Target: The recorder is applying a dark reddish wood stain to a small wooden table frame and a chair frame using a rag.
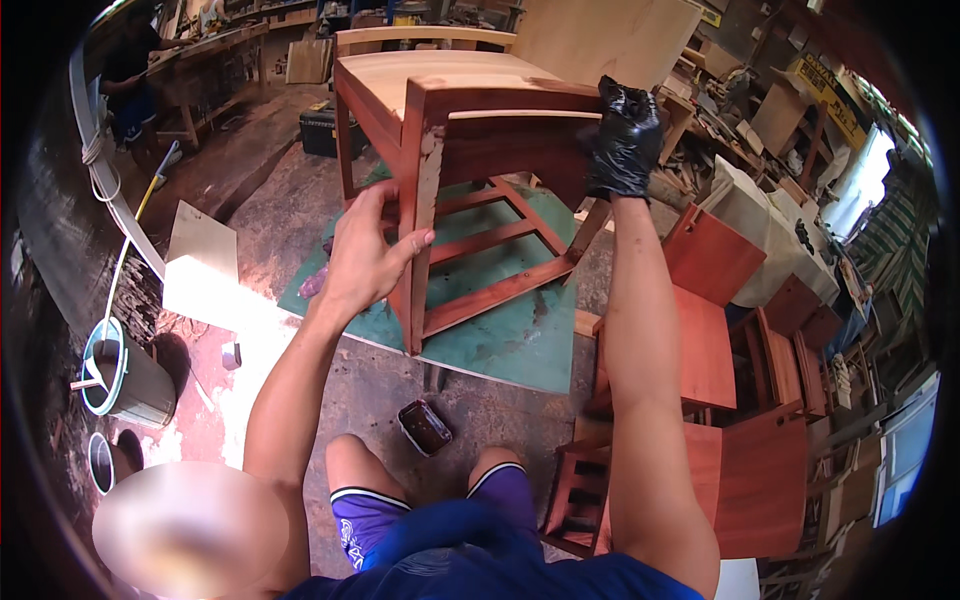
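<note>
A wooden chair (490,245) stands tilted before me, its frame stained reddish brown, its broad top panel (440,72) still pale wood. My left hand (372,250) is bare and closed around the near leg, thumb in front and fingers on the far side. A patchy pale strip runs down that leg's upper part. My right hand (626,142), in a shiny black plastic glove, is closed against the right end of the chair's upper rail (520,90). What it holds, if anything, is hidden. Between my knees on the floor sits a small tub of dark liquid (425,428).
Under the chair lies a green board (500,362). Left are a bucket (145,390) and a smaller pot (103,465). Reddish-brown furniture (700,345) crowds the right. A black toolbox (320,130) sits beyond the chair. Another person (135,75) is by a bench, far left.
</note>
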Action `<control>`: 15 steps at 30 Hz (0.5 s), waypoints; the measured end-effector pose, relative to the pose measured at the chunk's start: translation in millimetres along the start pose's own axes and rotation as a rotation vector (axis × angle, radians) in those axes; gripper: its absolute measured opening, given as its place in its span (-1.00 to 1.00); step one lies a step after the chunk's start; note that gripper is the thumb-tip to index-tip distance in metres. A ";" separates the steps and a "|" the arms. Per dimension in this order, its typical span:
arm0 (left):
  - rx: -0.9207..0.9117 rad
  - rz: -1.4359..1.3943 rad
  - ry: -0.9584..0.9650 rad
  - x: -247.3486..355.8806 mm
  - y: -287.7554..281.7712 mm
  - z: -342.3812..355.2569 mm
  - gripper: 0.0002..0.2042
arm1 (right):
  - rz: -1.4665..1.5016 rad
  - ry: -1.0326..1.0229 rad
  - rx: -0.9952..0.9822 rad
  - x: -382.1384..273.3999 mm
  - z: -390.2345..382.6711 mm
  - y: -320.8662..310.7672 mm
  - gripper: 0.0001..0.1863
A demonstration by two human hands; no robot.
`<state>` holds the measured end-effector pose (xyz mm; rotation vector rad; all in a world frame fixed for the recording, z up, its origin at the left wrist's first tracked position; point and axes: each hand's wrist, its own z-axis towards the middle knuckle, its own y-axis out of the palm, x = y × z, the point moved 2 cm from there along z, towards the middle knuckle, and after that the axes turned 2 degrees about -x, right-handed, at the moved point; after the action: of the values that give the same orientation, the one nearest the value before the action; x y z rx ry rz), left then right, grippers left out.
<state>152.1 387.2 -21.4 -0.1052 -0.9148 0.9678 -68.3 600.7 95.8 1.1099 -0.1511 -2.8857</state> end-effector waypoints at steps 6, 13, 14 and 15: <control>-0.132 0.001 -0.194 9.5 -9.1 17.1 -0.46 | -1.042 -0.193 -0.549 -39.4 48.2 9.8 -0.66; -0.164 -0.030 -0.370 19.6 -17.2 24.0 -0.45 | -0.755 -0.387 -0.857 -116.7 -20.8 115.2 -0.77; -0.172 -0.037 -0.395 24.8 -18.3 26.3 -0.45 | -0.738 -0.339 -0.892 -108.9 -17.4 109.4 -0.74; -0.214 -0.016 -0.442 27.8 -17.9 31.2 -0.45 | -0.820 -0.355 -0.813 -94.9 -10.4 98.7 -0.74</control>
<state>148.5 387.8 23.8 -0.0654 -1.4238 0.8905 9.9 509.1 161.9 0.5454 1.6441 -3.1195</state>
